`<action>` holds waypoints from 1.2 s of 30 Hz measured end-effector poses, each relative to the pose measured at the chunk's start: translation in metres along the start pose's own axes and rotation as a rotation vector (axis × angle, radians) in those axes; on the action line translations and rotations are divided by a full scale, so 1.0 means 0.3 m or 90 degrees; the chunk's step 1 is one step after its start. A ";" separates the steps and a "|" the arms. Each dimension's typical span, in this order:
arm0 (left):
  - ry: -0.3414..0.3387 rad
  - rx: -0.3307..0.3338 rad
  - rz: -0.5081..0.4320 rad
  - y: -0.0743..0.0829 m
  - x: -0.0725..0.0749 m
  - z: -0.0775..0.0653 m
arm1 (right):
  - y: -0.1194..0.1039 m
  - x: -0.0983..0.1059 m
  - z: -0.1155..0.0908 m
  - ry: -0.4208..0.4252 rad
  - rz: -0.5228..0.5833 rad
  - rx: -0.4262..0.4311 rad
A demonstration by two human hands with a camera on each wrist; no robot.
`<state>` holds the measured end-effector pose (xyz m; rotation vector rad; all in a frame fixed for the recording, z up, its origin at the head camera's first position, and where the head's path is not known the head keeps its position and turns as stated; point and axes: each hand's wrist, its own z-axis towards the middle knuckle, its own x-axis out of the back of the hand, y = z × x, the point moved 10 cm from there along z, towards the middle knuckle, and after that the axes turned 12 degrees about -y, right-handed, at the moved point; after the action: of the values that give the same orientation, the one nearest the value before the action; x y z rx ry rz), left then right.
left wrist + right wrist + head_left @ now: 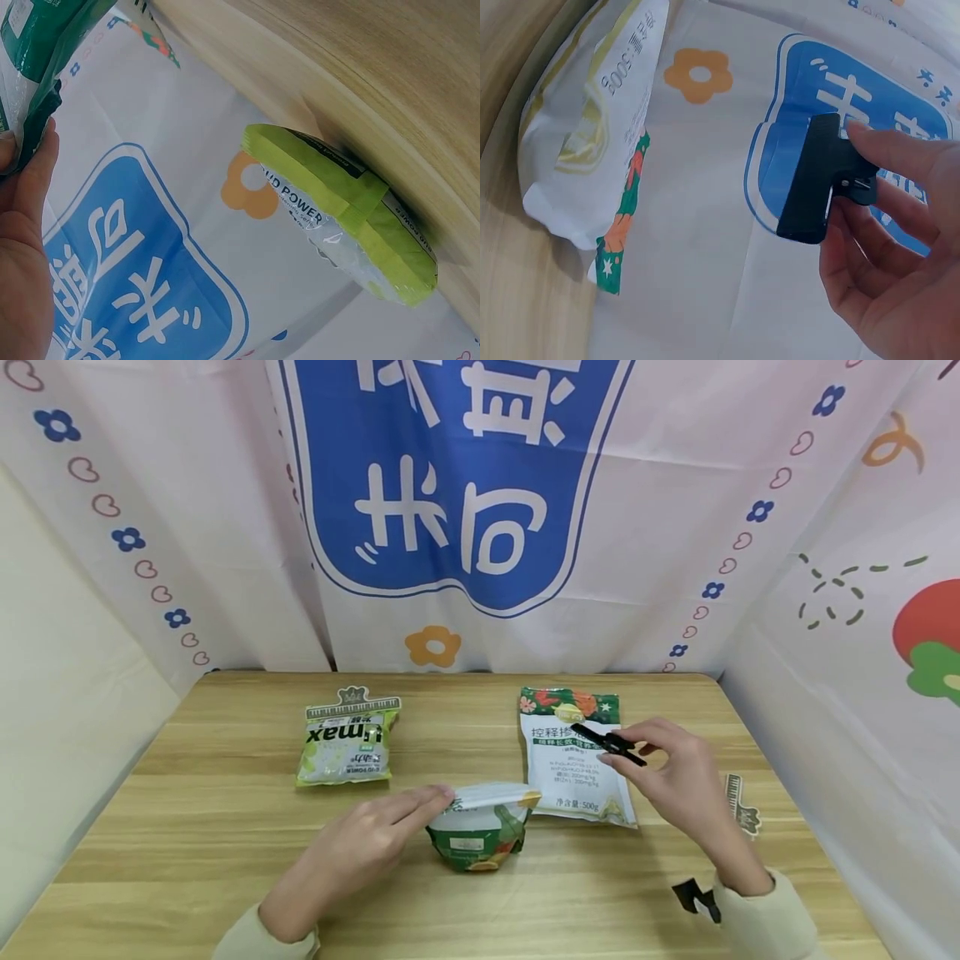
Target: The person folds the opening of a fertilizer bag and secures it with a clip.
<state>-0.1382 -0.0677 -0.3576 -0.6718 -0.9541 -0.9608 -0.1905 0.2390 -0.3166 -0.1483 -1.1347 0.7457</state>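
My left hand [360, 839] pinches the folded top edge of a green and white bag [476, 843], which stands on the table at the centre front. In the left wrist view, thumb and fingers [36, 172] lie on either side of that bag's edge. Raised over the right side, my right hand [678, 768] pinches a black bag clip [817, 180] by its handles. Below the clip lies a flat white and green 500g bag [581, 777]. A lime-green and white bag [345, 752] sits at the back left, with a decorated clip [354, 702] across its top.
Another decorated clip [741, 806] lies by the table's right edge. A black clip-like piece [697, 897] lies near the right sleeve. Behind the wooden table [187, 827] hangs a printed cloth [450, 468], with light walls at both sides.
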 end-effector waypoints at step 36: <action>-0.001 -0.003 -0.009 -0.001 -0.001 0.005 | -0.421 -0.085 -0.020 -0.101 -0.120 0.386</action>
<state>-0.1392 -0.0664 -0.3573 -0.6697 -0.9594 -0.9759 -0.1324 0.1298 -0.2797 0.5284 -1.0082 0.9103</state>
